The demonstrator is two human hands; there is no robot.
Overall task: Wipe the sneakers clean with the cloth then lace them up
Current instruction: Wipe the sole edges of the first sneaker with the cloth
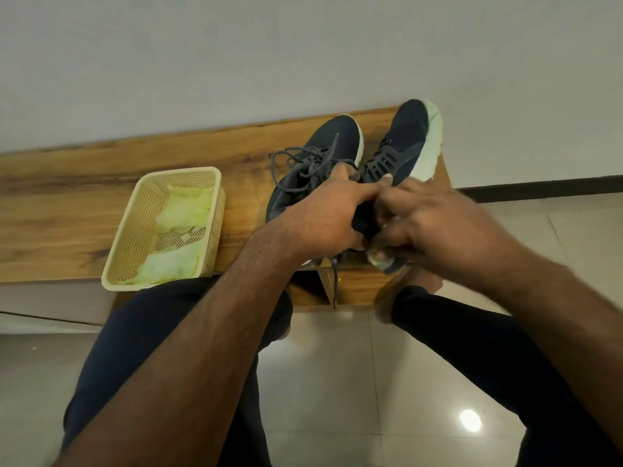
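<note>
I brace the right-hand sneaker [401, 153], dark knit over a pale green foam sole, with my left hand [332, 214] clamped on its collar so my right hand [435, 224], pinched on a small pale cloth [379, 261], can rub its heel. The other sneaker [323, 150] touches its left side, laces [303, 160] loose, both on the wooden surface [67, 203]. Further left sits a perforated plastic basket [141, 264] of crumpled green cloths.
</note>
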